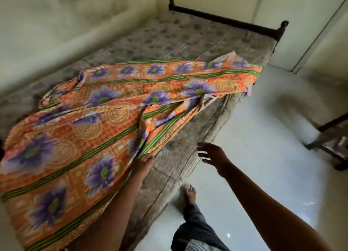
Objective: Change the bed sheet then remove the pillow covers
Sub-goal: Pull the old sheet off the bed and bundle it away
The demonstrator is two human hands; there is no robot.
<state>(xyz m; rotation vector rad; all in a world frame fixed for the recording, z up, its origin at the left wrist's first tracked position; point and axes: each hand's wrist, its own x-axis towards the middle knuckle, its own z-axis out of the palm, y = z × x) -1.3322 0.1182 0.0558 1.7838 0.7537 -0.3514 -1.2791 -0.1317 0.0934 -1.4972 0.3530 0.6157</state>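
An orange sheet [90, 130] with purple flowers and green stripes is lying rumpled across the near half of the mattress [169, 38], its far corner hanging over the mattress's floor-side edge. The far half of the mattress is lying bare up to the dark headboard rail [226, 21]. The left hand [144, 161] is gripping a gathered fold of the sheet near the mattress's floor-side edge. The right hand [212, 155] is hovering just off that same edge, fingers spread and holding nothing, not touching the sheet. A bare foot [188, 194] is standing on the pale floor [263, 137] beside the mattress.
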